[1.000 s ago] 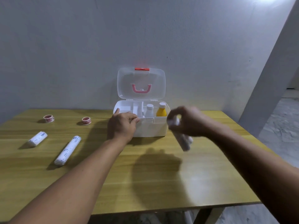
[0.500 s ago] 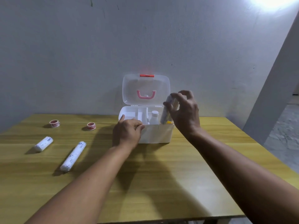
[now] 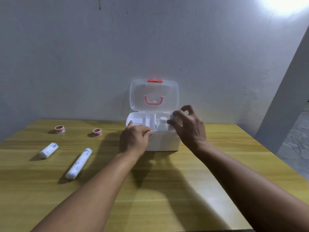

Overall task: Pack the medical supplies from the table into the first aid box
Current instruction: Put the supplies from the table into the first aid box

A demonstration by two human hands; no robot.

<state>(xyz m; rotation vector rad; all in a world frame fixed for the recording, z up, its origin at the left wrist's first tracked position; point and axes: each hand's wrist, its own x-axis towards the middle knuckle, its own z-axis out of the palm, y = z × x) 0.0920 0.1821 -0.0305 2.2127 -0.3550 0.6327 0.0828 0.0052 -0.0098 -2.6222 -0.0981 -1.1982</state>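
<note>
The white first aid box (image 3: 164, 143) stands open at the table's far middle, its clear lid (image 3: 154, 95) with a pink handle upright. My left hand (image 3: 134, 139) grips the box's front left rim. My right hand (image 3: 188, 126) is over the box's right side, fingers pinched on the top of a white bandage roll (image 3: 173, 118) that stands down inside. A white bottle (image 3: 162, 123) sits in the box beside it. On the table to the left lie two white bandage rolls (image 3: 48, 150) (image 3: 79, 163) and two small tape rolls (image 3: 59, 129) (image 3: 97, 132).
The wooden table (image 3: 158, 190) stands against a grey wall. Its right edge drops to a concrete floor (image 3: 296, 144), and its front edge runs along the bottom of the view.
My right hand carried the bandage roll from in front of the box up over it, then lowered it into the right side. The yellow bottle is now hidden. My left hand stayed on the rim.
</note>
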